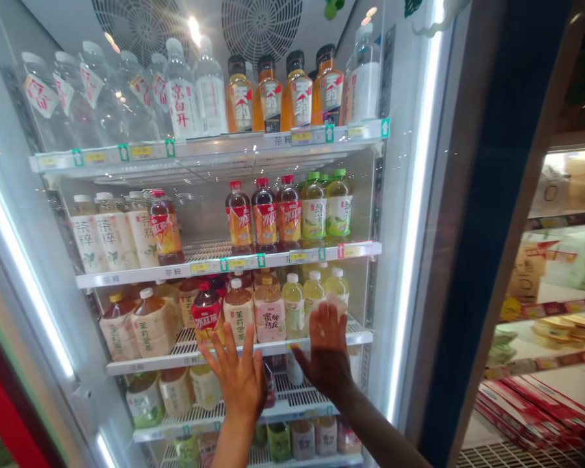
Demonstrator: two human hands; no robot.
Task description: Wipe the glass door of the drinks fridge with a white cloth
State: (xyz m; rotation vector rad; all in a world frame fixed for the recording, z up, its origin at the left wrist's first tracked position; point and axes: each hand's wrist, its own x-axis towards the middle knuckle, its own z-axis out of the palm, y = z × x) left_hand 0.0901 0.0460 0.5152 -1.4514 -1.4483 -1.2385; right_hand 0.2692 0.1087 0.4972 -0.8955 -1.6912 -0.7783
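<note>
My left hand (238,374) is raised with fingers spread, in front of the third shelf of a drinks fridge. It overlaps the lower part of a red-labelled iced tea bottle (208,312) and a beige-labelled tea bottle (239,302). To its right, my right hand (327,354) is stretched out flat, thumb apart, before the pale yellow bottles (293,302). A blurred pinkish-white patch (338,303) shows by its fingertips; I cannot make out what it is. Light spots suggest glass before the shelves; whether the palms touch it is hidden.
Water bottles (181,91) and amber bottles (301,91) stand on the top shelf (234,144). Red-capped and green-capped bottles (338,205) fill part of the second. A dark frame (482,195) borders the fridge. Further right are shelves with packaged goods and red-white boxes (536,409).
</note>
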